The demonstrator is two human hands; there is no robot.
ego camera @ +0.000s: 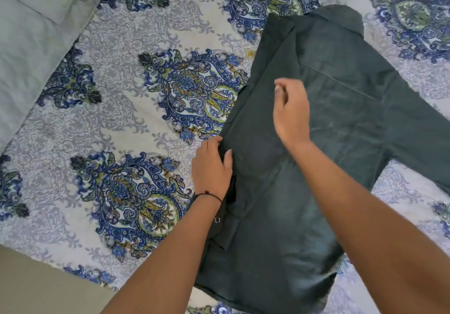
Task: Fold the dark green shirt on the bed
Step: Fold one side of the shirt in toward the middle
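The dark green shirt (341, 109) lies back-up on the bed (121, 118), collar at the far end and one sleeve spread out to the right. Its left side is folded in over the body. My left hand (211, 167) rests on that folded left edge, fingers curled over the fabric and thumb on top. My right hand (291, 110) hovers above the middle of the shirt, fingers loosely bent, with nothing in it.
The bedspread is white with blue and green paisley motifs. A pale pillow (29, 33) lies at the far left. The bed's near edge and a strip of tan floor (36, 289) show at the lower left.
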